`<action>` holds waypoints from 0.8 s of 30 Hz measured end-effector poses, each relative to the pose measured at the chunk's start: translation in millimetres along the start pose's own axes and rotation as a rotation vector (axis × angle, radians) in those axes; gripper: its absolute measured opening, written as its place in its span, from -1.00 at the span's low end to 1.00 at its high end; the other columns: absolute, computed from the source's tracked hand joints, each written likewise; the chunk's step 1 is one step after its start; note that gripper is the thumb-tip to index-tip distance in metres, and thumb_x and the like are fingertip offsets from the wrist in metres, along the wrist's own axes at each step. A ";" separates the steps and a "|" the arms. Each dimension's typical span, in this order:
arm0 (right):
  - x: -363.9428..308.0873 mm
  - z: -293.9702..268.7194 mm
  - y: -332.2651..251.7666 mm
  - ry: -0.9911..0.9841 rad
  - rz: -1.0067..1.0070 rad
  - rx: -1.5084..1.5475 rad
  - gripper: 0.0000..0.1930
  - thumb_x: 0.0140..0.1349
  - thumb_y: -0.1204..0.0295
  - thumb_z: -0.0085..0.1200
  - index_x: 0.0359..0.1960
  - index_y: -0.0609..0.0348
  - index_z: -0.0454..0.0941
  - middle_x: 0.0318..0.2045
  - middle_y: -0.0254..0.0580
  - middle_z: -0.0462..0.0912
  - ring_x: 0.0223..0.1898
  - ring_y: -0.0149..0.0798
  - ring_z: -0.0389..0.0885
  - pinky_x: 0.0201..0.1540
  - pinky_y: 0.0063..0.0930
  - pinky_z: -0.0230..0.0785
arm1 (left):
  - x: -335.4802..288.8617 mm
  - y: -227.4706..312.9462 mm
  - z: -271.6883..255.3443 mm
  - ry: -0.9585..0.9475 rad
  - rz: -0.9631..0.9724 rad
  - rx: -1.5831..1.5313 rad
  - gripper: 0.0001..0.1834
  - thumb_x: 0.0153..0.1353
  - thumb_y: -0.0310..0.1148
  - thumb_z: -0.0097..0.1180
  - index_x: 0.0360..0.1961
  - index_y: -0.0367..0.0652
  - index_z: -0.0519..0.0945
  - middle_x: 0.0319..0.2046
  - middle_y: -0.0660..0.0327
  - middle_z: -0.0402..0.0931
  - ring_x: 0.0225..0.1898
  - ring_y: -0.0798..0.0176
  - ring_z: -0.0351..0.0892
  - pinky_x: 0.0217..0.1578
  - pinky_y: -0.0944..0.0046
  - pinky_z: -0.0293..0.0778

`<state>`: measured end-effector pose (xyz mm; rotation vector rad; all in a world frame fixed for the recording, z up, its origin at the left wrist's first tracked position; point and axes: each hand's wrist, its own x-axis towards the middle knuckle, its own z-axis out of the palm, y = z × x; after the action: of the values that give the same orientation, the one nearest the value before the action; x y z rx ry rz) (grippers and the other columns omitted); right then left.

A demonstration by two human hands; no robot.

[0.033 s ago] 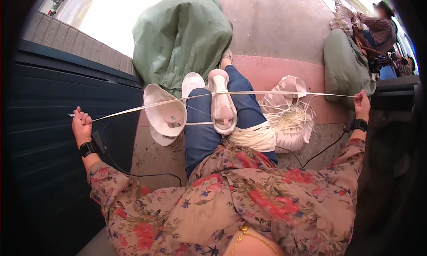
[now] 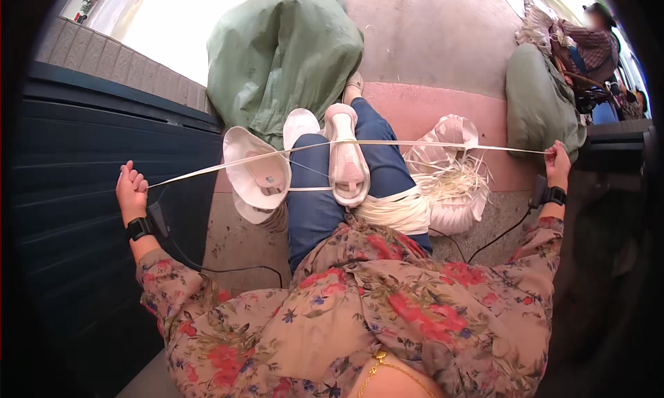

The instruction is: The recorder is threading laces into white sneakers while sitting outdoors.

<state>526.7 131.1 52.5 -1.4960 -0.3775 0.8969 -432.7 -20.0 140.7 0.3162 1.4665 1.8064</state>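
Pale shoe [image 2: 349,169] on my lap [image 2: 311,225]; pale strip [image 2: 422,144] stretched taut across it. Left of shoe, my left hand [image 2: 131,189] curls around strip; right of shoe, my right hand [image 2: 557,165] pinches it. Best, I judge: pull evenly, keep it flat, untwisted.

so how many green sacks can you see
2: a larger green sack at the upper left of centre, and a smaller green sack toward the upper right. Others may be hidden behind them.
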 end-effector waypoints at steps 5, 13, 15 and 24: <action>-123.4 126.1 103.9 -0.477 -0.125 -0.634 -0.69 0.17 0.44 -0.06 -0.07 0.34 0.38 -0.57 -0.37 0.47 -0.59 -0.55 0.38 -0.51 -0.70 0.28 | -52.7 -94.8 94.5 -0.202 -0.255 0.457 -0.64 0.26 -0.06 -0.18 -0.23 -0.16 0.40 -0.76 0.50 -0.01 -0.78 0.59 -0.07 -0.76 0.51 -0.02; -304.4 246.3 160.8 -1.331 -0.443 -0.875 -0.83 0.11 0.43 -0.07 -0.39 0.30 0.49 -0.47 -0.04 0.56 -0.36 -0.07 0.53 -0.28 -0.37 0.35 | -130.0 -245.3 201.3 -0.923 -0.196 0.953 -0.72 0.22 -0.26 -0.13 -0.26 -0.24 0.51 -0.71 0.37 0.31 -0.69 0.51 0.26 -0.66 0.48 0.24; -306.6 257.4 165.4 -1.321 -0.606 -0.929 -0.84 0.10 0.43 -0.10 -0.42 0.26 0.49 -0.31 -0.03 0.54 -0.16 -0.04 0.44 -0.13 -0.30 0.28 | -128.4 -254.2 204.1 -0.830 0.559 1.148 -0.78 0.09 -0.37 -0.08 -0.39 -0.33 0.52 -0.52 -0.08 0.49 -0.46 -0.04 0.50 -0.37 0.12 0.39; -298.6 271.8 190.1 -0.988 -0.851 -1.036 -0.81 0.08 0.42 -0.14 -0.45 0.26 0.49 -0.10 -0.06 0.45 0.02 -0.06 0.31 0.00 -0.18 0.15 | -144.8 -243.5 205.4 -0.774 0.008 1.238 -0.66 0.14 -0.16 -0.15 -0.25 -0.13 0.55 -0.39 -0.03 0.52 -0.31 -0.06 0.50 -0.28 0.09 0.38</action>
<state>88.2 77.8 -11.5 -1.3819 -2.2756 0.6621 -109.3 37.3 19.9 1.4146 1.7392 0.4024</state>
